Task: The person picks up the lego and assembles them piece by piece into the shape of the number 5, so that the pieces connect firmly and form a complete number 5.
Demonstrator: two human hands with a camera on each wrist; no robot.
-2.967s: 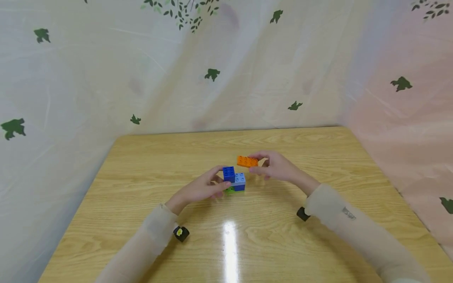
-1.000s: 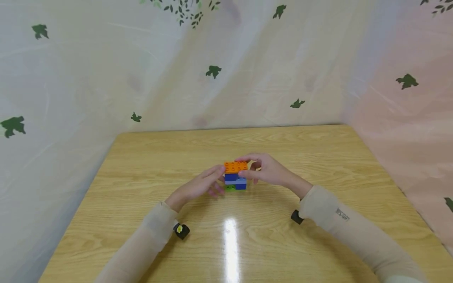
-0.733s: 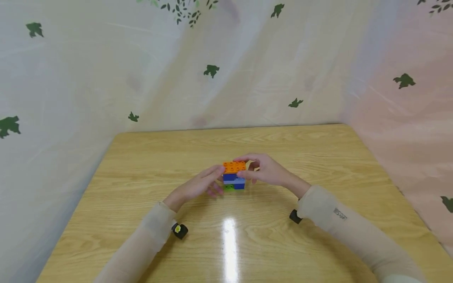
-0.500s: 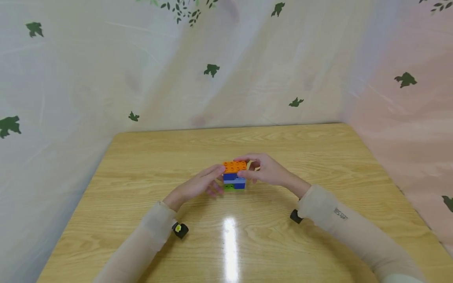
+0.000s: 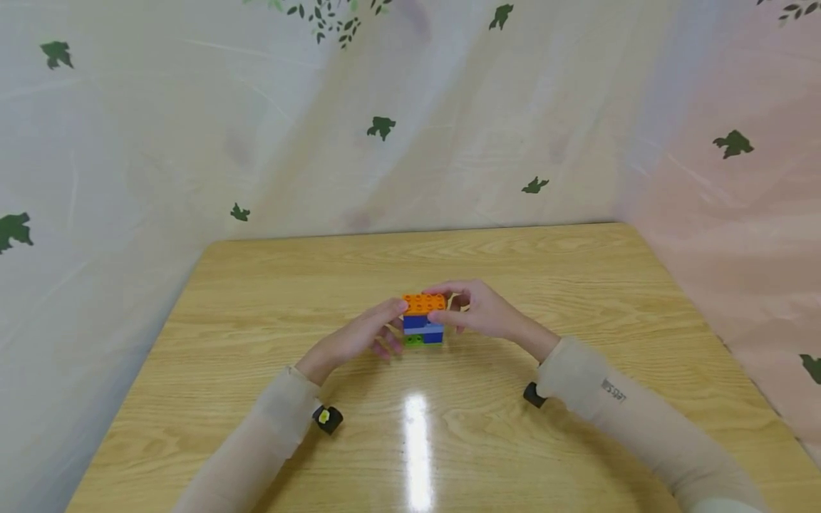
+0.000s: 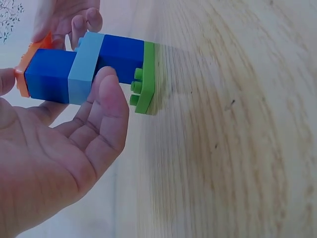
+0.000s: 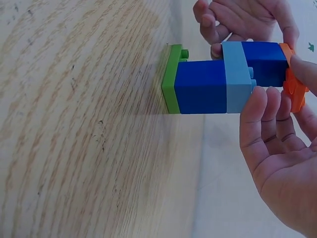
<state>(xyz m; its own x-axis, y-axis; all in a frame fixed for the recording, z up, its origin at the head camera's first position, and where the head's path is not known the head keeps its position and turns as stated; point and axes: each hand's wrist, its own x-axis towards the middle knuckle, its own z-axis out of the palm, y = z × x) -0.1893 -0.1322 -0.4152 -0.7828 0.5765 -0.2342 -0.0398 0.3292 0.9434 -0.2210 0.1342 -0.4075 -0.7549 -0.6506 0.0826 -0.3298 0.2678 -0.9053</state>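
A stack of toy building bricks stands on the table: a thin green brick (image 7: 171,82) at the bottom, then a dark blue brick (image 7: 202,87), a light blue brick (image 6: 85,69), another dark blue brick (image 6: 47,74) and a thin orange brick (image 5: 423,304) on top. At the orange brick's right end, my right hand (image 5: 484,308) pinches it between thumb and fingers. My left hand (image 5: 359,335) is on the stack's left side. Its thumb touches the orange brick, while curled fingertips sit under the light blue brick's overhanging end.
The wooden table (image 5: 288,285) has a bright reflection in front of the stack. A pale curtain (image 5: 308,142) with leaf and bird shapes hangs behind and at both sides. Small black wrist cameras sit below both cuffs.
My right hand has brought the orange brick left and down onto the stack's upper dark blue brick. My left hand has shifted its thumb up to the orange brick. Lately both hands barely move.
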